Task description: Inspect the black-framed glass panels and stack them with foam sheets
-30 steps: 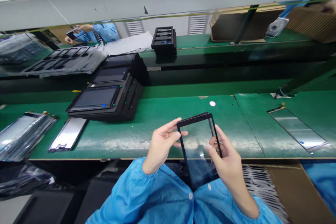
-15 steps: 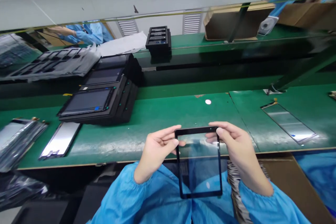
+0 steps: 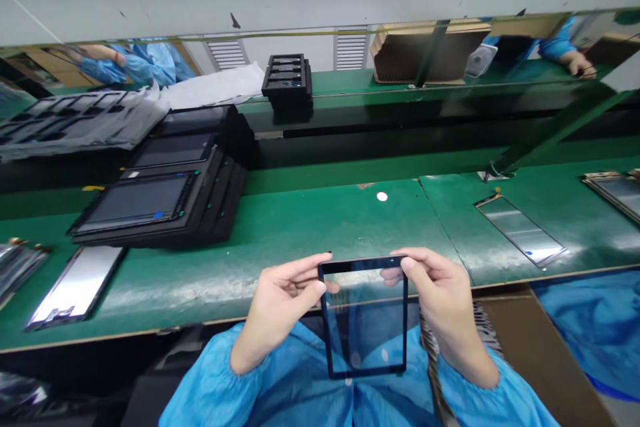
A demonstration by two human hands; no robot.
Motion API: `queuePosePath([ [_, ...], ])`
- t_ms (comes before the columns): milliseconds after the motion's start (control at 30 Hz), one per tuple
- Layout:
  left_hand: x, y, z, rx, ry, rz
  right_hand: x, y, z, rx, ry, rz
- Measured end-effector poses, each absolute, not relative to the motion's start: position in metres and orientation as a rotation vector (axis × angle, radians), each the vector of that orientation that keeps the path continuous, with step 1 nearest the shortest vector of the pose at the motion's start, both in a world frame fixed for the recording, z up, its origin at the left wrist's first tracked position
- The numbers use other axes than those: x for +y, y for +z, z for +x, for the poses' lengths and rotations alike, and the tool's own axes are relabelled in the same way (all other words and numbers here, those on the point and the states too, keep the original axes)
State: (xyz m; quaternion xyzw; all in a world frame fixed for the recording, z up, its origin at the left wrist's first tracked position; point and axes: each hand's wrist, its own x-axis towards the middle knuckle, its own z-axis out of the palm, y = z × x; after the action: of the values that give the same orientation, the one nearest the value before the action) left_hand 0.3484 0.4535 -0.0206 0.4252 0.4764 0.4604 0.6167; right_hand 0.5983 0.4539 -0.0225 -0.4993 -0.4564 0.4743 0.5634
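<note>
I hold a clear glass panel with a black frame [image 3: 364, 317] upright over my lap, just in front of the green bench edge [image 3: 300, 240]. My left hand [image 3: 280, 300] pinches its upper left corner, thumb on the front. My right hand [image 3: 440, 293] grips the upper right corner, fingers curled over the top edge. Both sleeves are blue.
A stack of black trays with dark screens [image 3: 160, 203] sits left on the bench. A flat panel [image 3: 75, 287] lies near the left front edge, another panel [image 3: 520, 233] at right. A brown box [image 3: 530, 340] stands by my right side. Other people's blue sleeves [image 3: 130, 63] show behind.
The panel swung from tilted to square-on, and my right hand shifted from its right side to its top right corner. The view panned right.
</note>
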Motion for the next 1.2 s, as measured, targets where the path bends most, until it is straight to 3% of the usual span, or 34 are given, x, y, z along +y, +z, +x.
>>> queuePosePath([
  [400, 0.456, -0.024, 0.355, 1.063, 1.048, 0.973, 0.463, -0.038, 0.607, -0.942, 1.227, -1.261],
  [867, 0.452, -0.012, 0.351, 1.311, 0.669, 2.076, 0.459, -0.026, 0.609, -1.015, 1.086, -1.336],
  [1100, 0.477, -0.017, 0.327, 1.559, 0.848, 1.891, 0.464, -0.035, 0.615, -0.967, 1.167, -1.312],
  [1200, 0.477, -0.019, 0.329, 1.387, 0.818, 1.712, 0.462, -0.035, 0.614, -0.971, 1.182, -1.296],
])
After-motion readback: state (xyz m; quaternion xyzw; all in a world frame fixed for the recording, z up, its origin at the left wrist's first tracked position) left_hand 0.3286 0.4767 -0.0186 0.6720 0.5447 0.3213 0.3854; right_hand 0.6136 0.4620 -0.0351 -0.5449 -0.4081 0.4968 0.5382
